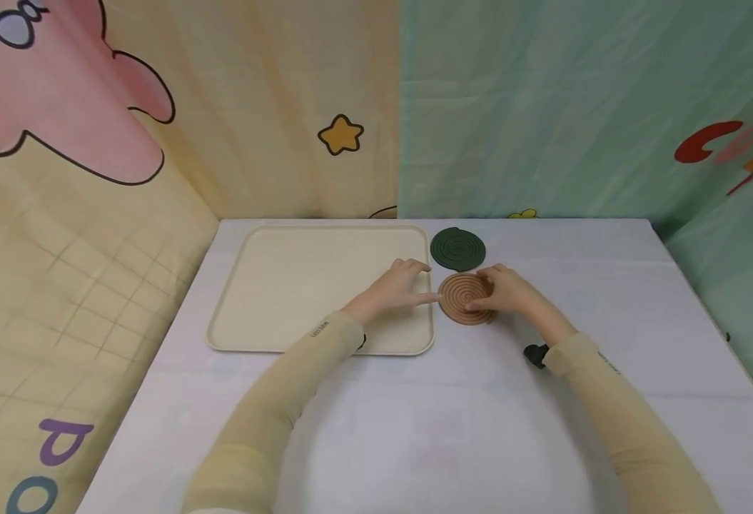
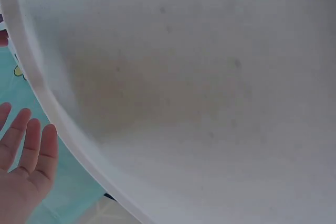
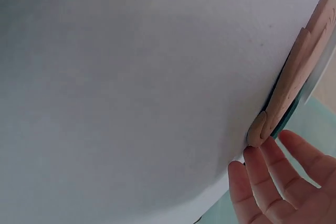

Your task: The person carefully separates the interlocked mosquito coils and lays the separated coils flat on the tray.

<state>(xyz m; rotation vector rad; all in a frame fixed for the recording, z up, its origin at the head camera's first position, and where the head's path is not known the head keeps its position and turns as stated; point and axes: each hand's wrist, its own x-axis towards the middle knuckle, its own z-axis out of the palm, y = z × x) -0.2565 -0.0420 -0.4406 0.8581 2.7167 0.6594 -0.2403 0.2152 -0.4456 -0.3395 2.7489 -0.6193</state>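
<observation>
In the head view, a flat brown spiral coil (image 1: pixel 460 294) lies on the white table, its grooves winding to the middle. My right hand (image 1: pixel 509 289) is over its right part, thumb across the top and fingers at the far right edge. The right wrist view has those fingertips (image 3: pixel 254 153) against the end of the brown coil (image 3: pixel 289 85). My left hand (image 1: pixel 397 285) reaches over the tray's right rim, fingers and thumb spread apart with nothing between them. Its thumb tip comes right at the coil's left edge. The left wrist view catches its extended fingers (image 2: pixel 31 145).
A cream tray (image 1: pixel 305 285) covers the table's left back part, its right rim beside the coils. Just behind the brown coil lies a dark green spiral coil (image 1: pixel 457 248). Patterned curtains (image 1: pixel 273 107) hang behind the table (image 1: pixel 434 428). A black wrist device (image 1: pixel 535 355) sits under the right wrist.
</observation>
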